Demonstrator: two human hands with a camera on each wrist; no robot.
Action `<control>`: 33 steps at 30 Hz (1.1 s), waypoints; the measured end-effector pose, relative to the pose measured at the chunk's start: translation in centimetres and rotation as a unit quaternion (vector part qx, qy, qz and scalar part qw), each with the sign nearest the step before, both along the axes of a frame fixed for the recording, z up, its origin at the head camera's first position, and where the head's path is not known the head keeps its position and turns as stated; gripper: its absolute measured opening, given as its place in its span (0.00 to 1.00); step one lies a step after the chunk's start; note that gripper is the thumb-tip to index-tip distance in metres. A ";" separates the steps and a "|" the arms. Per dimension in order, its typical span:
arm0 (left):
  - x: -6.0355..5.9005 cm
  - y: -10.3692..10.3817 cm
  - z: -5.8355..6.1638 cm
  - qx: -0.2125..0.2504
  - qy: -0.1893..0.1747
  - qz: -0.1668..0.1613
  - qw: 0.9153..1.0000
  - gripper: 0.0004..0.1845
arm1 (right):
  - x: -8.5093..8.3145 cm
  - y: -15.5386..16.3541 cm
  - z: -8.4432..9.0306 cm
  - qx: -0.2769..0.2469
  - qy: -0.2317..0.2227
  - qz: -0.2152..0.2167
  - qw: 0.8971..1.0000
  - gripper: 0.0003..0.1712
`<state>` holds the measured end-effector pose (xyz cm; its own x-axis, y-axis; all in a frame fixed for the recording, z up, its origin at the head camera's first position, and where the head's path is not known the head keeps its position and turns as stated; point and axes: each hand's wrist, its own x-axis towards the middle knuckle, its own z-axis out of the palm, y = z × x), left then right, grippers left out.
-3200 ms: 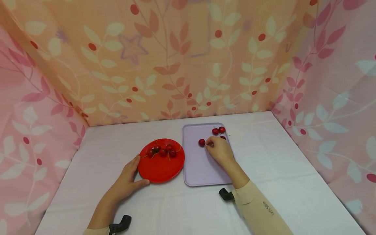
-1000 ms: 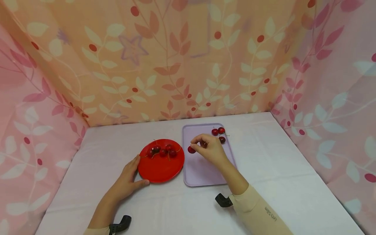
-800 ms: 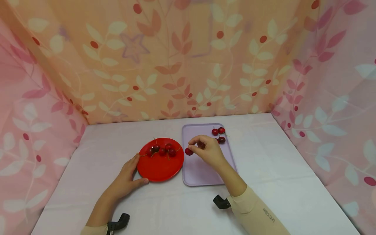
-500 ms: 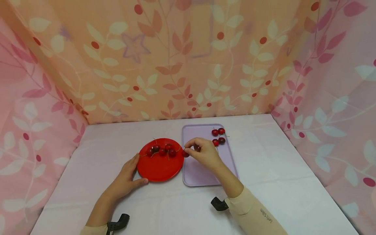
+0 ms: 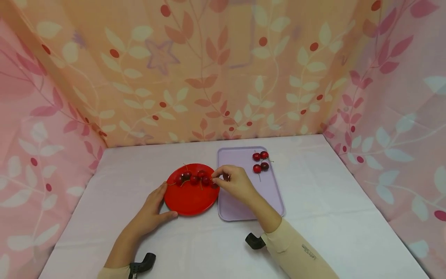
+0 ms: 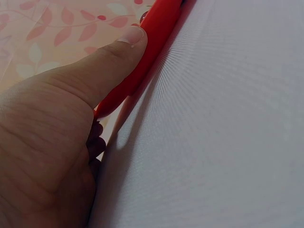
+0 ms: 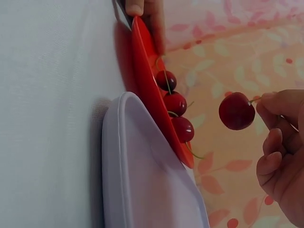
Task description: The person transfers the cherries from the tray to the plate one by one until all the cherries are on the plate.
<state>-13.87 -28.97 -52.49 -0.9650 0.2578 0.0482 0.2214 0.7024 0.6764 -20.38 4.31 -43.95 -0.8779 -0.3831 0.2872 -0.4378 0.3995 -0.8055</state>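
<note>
Red cherry [image 7: 236, 111] between pinching fingers [image 7: 280, 107]

Obstacles and free room, as we find them: our left hand [image 5: 152, 211] rests against the near-left rim of the red plate [image 5: 189, 199], closing that side. Cherries on the plate [image 5: 193, 178] crowd its far half; its near half lies bare. Our right hand [image 5: 234, 183] hangs over the plate's right edge with a cherry [image 7: 236, 111] pinched by the stem, above the seam where the plate meets the lilac tray [image 5: 240, 201]. Four cherries [image 5: 260, 161] fill the tray's far right corner; the rest is open. Curtain walls [image 5: 223, 73] shut in back and sides; the tablecloth [image 5: 341, 209] right of the tray is open
</note>
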 end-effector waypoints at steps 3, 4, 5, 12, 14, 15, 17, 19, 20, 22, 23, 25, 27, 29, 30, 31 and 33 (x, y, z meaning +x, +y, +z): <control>0.1 0.0 0.0 0.001 -0.001 0.003 1.000 0.61 | -0.1 -0.5 -0.2 0.010 -0.014 0.013 1.000 0.05; 0.0 0.0 0.0 0.000 -0.001 0.003 1.000 0.61 | -0.2 -0.7 -0.2 0.014 -0.016 0.018 1.000 0.05; 0.0 0.0 0.0 -0.001 -0.002 0.004 1.000 0.61 | -0.3 -0.8 -0.1 0.016 -0.016 0.024 0.999 0.05; -0.1 -0.1 0.0 -0.004 -0.007 0.003 1.000 0.61 | -0.9 -2.3 -0.2 0.051 -0.014 0.046 0.998 0.04; -0.1 -0.1 -0.1 -0.005 -0.007 0.003 1.000 0.61 | -1.1 -2.8 -0.2 0.067 -0.010 0.048 0.997 0.05; -0.1 -0.1 -0.1 -0.006 -0.008 0.003 1.000 0.61 | -1.2 -3.0 -0.2 0.075 -0.007 0.048 0.996 0.05; 0.0 -0.1 -0.2 -0.007 -0.009 0.004 1.000 0.61 | -1.5 -3.5 -0.2 0.091 0.000 0.050 0.995 0.05; 0.0 0.0 -0.2 -0.005 -0.010 0.005 1.000 0.61 | -1.7 -4.0 -0.3 0.105 0.003 0.051 0.993 0.05; 0.0 0.0 -0.2 -0.004 -0.009 0.005 1.000 0.61 | -1.8 -4.2 -0.4 0.112 0.002 0.053 0.992 0.04; 0.0 0.0 -0.2 -0.003 -0.009 0.004 1.000 0.61 | -2.0 -4.7 -0.6 0.123 0.000 0.056 0.991 0.04; 0.0 0.0 -0.2 -0.003 -0.008 0.003 1.000 0.61 | -2.1 -4.9 -0.7 0.126 -0.001 0.059 0.990 0.04; 0.1 0.0 -0.2 -0.003 -0.007 0.002 1.000 0.61 | -2.2 -5.2 -0.9 0.130 -0.006 0.063 0.989 0.05; 0.1 0.0 -0.2 -0.004 -0.009 0.001 1.000 0.61 | -2.3 -5.5 -1.2 0.131 -0.013 0.065 0.989 0.05; 0.1 0.0 -0.2 -0.004 -0.009 0.002 1.000 0.62 | -2.3 -5.7 -1.4 0.131 -0.023 0.066 0.989 0.04; 0.1 0.0 -0.2 -0.004 -0.009 0.003 1.000 0.62 | -2.3 -5.9 -1.4 0.132 -0.026 0.066 0.989 0.04; 0.1 0.0 -0.2 -0.005 -0.009 0.004 1.000 0.62 | -2.3 -6.0 -1.5 0.133 -0.028 0.066 0.989 0.04; 0.1 -0.1 -0.1 -0.005 -0.008 0.006 1.000 0.61 | -2.3 -6.2 -1.6 0.135 -0.026 0.066 0.988 0.05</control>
